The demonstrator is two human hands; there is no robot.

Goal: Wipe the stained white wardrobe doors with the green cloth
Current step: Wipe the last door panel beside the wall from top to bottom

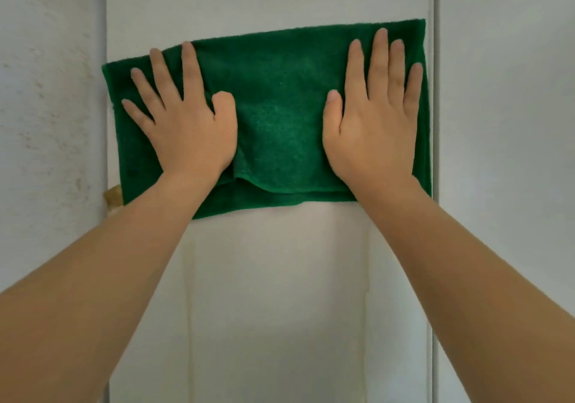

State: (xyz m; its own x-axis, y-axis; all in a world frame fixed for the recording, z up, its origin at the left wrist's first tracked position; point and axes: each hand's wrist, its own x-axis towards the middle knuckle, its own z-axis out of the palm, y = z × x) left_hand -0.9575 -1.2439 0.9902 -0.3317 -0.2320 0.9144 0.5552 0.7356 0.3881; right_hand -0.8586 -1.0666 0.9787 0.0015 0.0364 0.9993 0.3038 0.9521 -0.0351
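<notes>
A green cloth (277, 116) is spread flat across the middle white wardrobe door (273, 293), spanning almost its full width. My left hand (186, 122) presses flat on the cloth's left half, fingers straight and spread. My right hand (373, 122) presses flat on its right half, fingers straight and close together. A fold runs along the cloth's lower middle between the hands. Faint vertical streaks show on the door below the cloth.
The left door panel (46, 107) carries brownish specks and smears. A small tan object (112, 196) sticks out at the cloth's lower left corner by the door seam. The right door panel (504, 122) looks plain white.
</notes>
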